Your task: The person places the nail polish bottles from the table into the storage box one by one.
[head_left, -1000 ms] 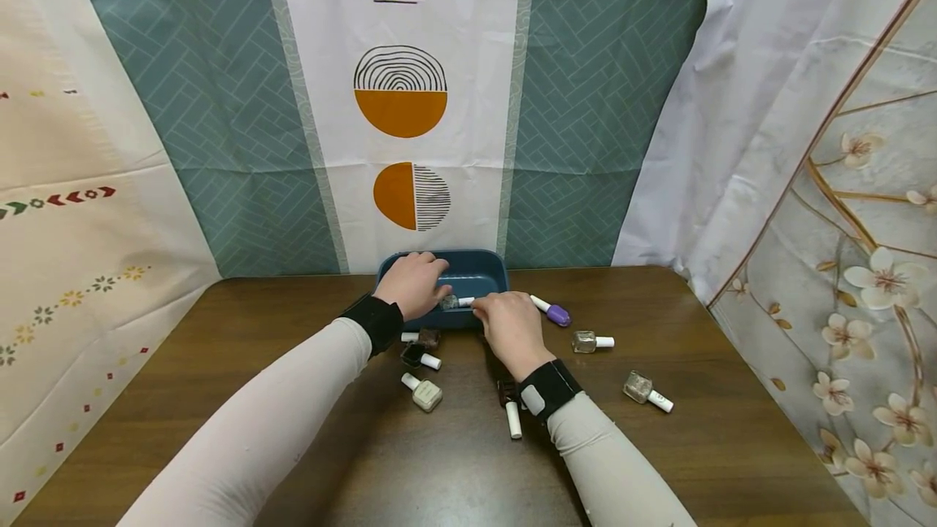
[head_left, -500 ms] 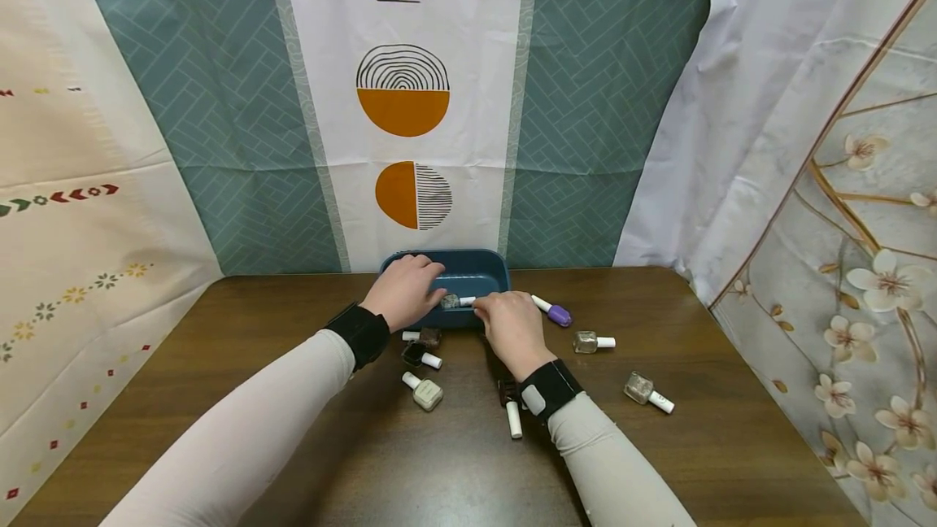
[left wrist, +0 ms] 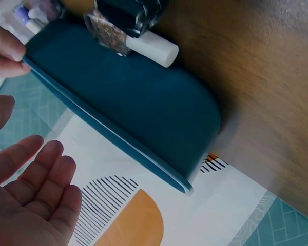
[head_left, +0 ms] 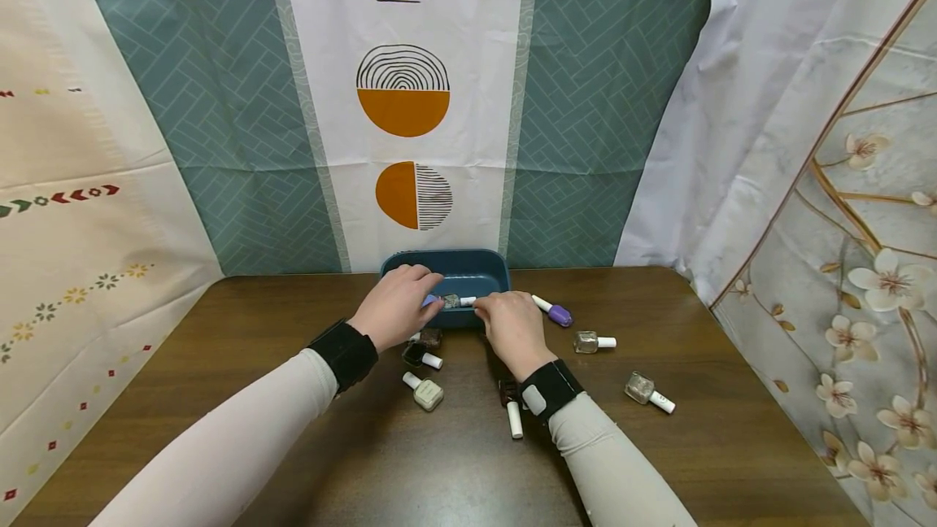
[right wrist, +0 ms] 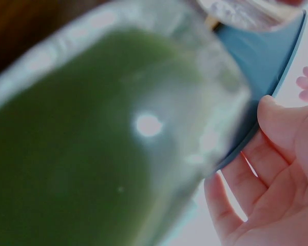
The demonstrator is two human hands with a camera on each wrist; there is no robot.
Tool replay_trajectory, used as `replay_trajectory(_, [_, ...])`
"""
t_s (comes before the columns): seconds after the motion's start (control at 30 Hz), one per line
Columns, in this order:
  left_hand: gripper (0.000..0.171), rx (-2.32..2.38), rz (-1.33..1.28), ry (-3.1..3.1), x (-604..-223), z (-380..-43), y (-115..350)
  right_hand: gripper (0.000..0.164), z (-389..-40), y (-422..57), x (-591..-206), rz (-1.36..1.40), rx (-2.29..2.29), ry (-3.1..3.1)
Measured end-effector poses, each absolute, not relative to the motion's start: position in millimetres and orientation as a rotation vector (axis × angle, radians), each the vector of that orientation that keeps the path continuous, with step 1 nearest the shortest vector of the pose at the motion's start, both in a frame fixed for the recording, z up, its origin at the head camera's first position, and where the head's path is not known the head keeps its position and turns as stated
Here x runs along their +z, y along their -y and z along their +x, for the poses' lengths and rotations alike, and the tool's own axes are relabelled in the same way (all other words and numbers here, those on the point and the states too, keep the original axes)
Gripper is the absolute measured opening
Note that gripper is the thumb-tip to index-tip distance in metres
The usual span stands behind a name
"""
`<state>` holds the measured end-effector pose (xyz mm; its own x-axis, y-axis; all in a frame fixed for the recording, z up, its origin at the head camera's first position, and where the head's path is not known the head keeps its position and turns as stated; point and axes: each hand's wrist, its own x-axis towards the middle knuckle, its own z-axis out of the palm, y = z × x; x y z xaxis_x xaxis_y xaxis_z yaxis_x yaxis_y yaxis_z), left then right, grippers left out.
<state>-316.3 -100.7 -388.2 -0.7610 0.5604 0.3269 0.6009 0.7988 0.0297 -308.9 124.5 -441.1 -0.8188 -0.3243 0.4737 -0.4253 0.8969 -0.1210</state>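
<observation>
A blue plastic bin (head_left: 479, 265) stands at the table's far edge. In it lie a glittery nail polish bottle (head_left: 451, 301) with a white cap and a lilac one (head_left: 430, 299), partly behind my left hand. My right hand (head_left: 511, 328) pinches the bin's near rim between thumb and fingers, as the right wrist view also shows. My left hand (head_left: 398, 305) hovers over the bin's left end, fingers loosely bent and holding nothing. In the left wrist view, its fingers (left wrist: 46, 177) are apart from the bin's wall (left wrist: 128, 97).
Nail polish bottles lie before the bin: brown glitter (head_left: 430, 337), black (head_left: 414, 354), cream (head_left: 428, 394) and dark (head_left: 508, 394) beside the right wrist. Rightward lie purple (head_left: 560, 315), clear (head_left: 586, 341) and silver glitter (head_left: 640, 387) ones. A blurred green shape (right wrist: 82, 143) fills much of the right wrist view.
My left hand has drawn back to the left and toward me, bringing the lilac bottle in the bin into sight. The right hand has stayed at the rim.
</observation>
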Motion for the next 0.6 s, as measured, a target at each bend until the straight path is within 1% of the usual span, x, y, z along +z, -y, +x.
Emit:
replay_trajectory(0.33, [0.045, -0.191, -0.958, 2.602, -396.1, -297.2, 108.2, 0.011, -309.7, -124.6, -440.6, 0.541, 0.31, 2.614])
replay_trajectory(0.6, [0.053, -0.178, -1.01, 2.594, -402.2, -279.6, 113.4, 0.013, -310.6, -125.1, -441.7, 0.536, 0.293, 2.623])
